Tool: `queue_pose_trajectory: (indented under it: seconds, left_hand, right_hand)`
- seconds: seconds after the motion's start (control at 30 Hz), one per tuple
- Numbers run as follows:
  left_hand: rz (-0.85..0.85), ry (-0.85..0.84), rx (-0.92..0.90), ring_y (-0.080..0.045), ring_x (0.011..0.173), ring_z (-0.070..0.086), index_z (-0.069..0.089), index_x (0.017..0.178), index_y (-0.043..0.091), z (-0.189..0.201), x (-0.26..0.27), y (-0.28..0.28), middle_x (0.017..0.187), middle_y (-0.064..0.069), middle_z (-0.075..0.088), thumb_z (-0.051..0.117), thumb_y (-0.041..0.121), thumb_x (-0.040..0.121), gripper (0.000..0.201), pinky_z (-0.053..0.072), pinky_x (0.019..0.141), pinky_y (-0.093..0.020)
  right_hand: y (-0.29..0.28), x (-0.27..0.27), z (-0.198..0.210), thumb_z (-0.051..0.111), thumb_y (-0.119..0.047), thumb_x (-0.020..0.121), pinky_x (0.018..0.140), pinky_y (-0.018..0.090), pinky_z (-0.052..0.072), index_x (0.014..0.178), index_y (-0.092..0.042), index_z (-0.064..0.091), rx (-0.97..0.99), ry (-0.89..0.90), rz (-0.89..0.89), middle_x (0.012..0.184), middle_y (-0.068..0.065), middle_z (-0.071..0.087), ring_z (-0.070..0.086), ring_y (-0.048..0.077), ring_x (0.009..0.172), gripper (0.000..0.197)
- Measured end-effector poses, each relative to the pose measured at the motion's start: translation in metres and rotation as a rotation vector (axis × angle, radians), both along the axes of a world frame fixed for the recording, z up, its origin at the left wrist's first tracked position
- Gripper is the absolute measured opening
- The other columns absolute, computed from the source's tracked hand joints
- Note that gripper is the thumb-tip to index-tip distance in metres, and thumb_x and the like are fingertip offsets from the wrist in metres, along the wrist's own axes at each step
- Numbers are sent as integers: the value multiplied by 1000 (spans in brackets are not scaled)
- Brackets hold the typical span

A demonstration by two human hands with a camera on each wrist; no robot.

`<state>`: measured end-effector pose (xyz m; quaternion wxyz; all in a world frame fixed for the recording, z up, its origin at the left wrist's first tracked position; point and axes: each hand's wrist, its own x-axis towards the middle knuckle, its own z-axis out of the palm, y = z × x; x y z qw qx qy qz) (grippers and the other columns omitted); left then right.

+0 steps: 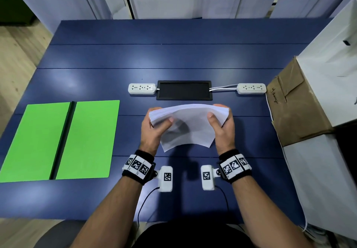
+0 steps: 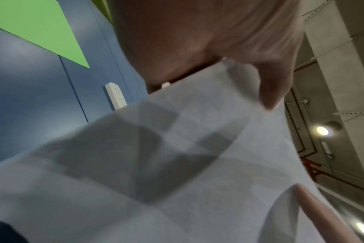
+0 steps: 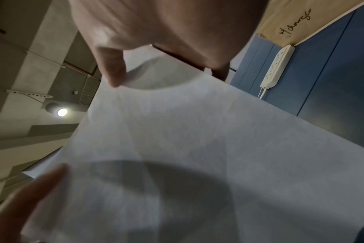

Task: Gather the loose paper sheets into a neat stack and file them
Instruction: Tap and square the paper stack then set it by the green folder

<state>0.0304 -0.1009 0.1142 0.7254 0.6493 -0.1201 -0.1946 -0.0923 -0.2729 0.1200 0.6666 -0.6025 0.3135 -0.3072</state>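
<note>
A stack of white paper sheets stands on edge above the blue table, bowed toward me. My left hand grips its left side, thumb on the near face. My right hand grips the right side the same way. In the left wrist view the paper stack fills the frame below my left hand. The right wrist view shows the paper stack under my right hand. An open green folder lies flat at the left of the table.
Two white power strips flank a black cable hatch just behind the paper. A cardboard box and white boxes crowd the table's right edge. Wrist camera cables trail at the near edge.
</note>
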Motion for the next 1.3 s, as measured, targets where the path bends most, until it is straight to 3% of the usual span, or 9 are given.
queue_pose_trajectory:
  seconds: [0.17,0.3,0.43,0.63,0.9,1.0,1.13,1.2,1.3]
  left_hand:
    - [178,-23,-56,-17,78,53,61,89,16,12,-17,-13,79,9,59,62,48,89,32,43,76,-35]
    - [185,14,-42,-20,77,49,62,76,25,13,-17,-18,77,4,54,62,39,90,19,38,78,-40]
    - [209,-2,-66,-18,79,43,58,79,16,15,-15,-16,79,-1,45,58,34,90,22,33,77,-38]
    - [254,-12,-54,-11,76,47,61,77,17,17,-17,-17,75,10,52,52,23,94,20,37,74,-33]
    - [247,-39,-52,-19,79,52,64,83,5,12,-14,-15,81,-1,57,56,36,84,32,38,77,-36]
    - [241,-59,-59,-17,79,53,65,87,7,12,-15,-13,81,2,59,59,43,87,37,40,77,-36]
    - [164,-214,28,-20,96,58,60,120,21,-5,-16,1,106,4,60,67,69,81,62,47,85,-36]
    - [112,-272,85,-24,100,60,53,131,23,-12,-18,6,108,4,62,77,59,76,70,48,93,-39]
    - [97,-202,139,-22,105,63,53,130,27,-22,-15,7,109,6,65,89,34,70,71,51,100,-37]
  right_hand:
    - [13,2,10,62,-56,86,87,38,48,102,-26,62,-16,-30,-142,98,-9,65,59,13,91,34]
    - [18,9,17,59,-39,91,83,23,44,92,-25,62,-32,-12,-227,87,-20,66,58,4,85,14]
    - [14,12,19,56,-28,90,77,25,44,91,-18,64,-10,-12,-258,84,-16,65,55,7,81,12]
    - [10,11,21,47,-22,91,73,25,39,98,-12,64,-62,-12,-238,85,-17,62,52,6,80,21]
    - [11,7,24,50,-24,92,79,32,43,105,-16,63,-62,-23,-195,87,-9,63,56,13,84,20]
    - [11,6,24,61,-38,90,82,20,46,112,-14,60,-116,-30,-158,89,-16,64,59,4,87,32]
    - [5,-3,8,84,-40,73,91,33,50,125,-28,52,-190,-5,-20,100,-1,63,62,18,96,62]
    - [2,-7,-4,85,-32,76,92,35,51,125,-29,53,-157,6,-18,103,0,63,62,17,96,58]
    - [-2,-5,-12,76,-18,87,89,37,51,108,-27,64,-65,8,-36,100,-7,70,64,11,91,26]
